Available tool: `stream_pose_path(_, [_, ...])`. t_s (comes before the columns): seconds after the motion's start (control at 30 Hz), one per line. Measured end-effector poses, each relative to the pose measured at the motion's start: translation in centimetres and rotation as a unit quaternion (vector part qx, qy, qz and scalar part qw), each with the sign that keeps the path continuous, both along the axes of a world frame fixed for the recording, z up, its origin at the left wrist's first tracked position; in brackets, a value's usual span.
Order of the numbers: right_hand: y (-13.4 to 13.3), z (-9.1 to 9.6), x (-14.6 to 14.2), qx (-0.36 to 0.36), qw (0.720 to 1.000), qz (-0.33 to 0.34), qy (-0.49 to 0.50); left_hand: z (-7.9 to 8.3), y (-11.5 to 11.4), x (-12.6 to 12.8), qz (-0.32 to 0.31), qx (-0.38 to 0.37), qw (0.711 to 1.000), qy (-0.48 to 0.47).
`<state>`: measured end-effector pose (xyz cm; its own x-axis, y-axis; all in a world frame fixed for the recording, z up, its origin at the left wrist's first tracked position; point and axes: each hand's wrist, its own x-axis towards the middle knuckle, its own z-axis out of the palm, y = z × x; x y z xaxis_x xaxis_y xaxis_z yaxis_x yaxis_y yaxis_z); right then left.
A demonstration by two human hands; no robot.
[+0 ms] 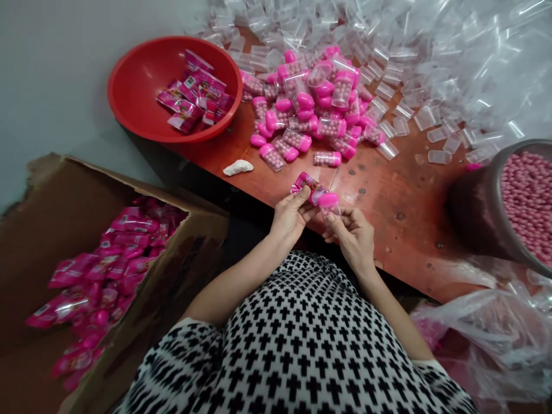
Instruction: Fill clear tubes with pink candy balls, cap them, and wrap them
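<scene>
My left hand pinches a pink printed wrapper sleeve between thumb and fingers, just over the table's front edge. In my right hand is a small clear candy bottle with a pink cap, its cap end pointing up at the sleeve. Cap and sleeve meet or overlap; I cannot tell how far one is inside the other. Beyond my hands, a heap of pink-capped bottles filled with pink candy balls lies on the orange table.
A red bowl holds flat pink wrappers. Left below stands a cardboard box with wrapped bottles. Clear empty tubes are piled at the back right. A bucket of pink balls stands right. A white scrap lies near the edge.
</scene>
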<state>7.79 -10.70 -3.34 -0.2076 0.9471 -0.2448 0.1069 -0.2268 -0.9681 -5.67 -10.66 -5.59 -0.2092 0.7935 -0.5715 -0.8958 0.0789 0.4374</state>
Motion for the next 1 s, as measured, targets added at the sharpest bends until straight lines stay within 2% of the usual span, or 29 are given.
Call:
stream_pose_path(0.2, [0.4, -0.5, -0.3, -0.012, 1.000, 0.017, 0.023, 0.3, 0.0, 0.2, -0.025, 0.015, 0.999, 0.029])
stream_pose_path(0.33, [0.6, -1.0, -0.3, -0.012, 0.999, 0.026, 0.041, 0.4, 0.0, -0.1, -0.036, 0.057, 0.996, 0.061])
stream_pose_path(0.43, [0.4, -1.7, -0.3, 0.018, 0.999, 0.013, 0.027, 0.4, 0.0, 0.0, -0.046, 0.078, 0.993, 0.077])
stream_pose_path(0.6, [0.2, -2.6, -0.3, 0.081, 0.997, -0.001, -0.006, 0.3, 0.2, 0.3, -0.071, 0.066, 0.992, 0.076])
stream_pose_path(0.87, [1.0, -2.5, -0.3, -0.047, 0.991, 0.040, 0.119, 0.8, 0.6, -0.6, -0.134, 0.089, 0.980, 0.117])
stream_pose_path(0.93, [1.0, -2.7, -0.3, -0.039, 0.992, 0.035, 0.114, 0.9, 0.7, -0.8, -0.150, 0.091, 0.974, 0.141])
stream_pose_path(1.0, [0.9, -3.0, -0.3, 0.007, 0.996, 0.020, 0.086, 0.9, 0.8, -0.9, -0.155, 0.092, 0.969, 0.167])
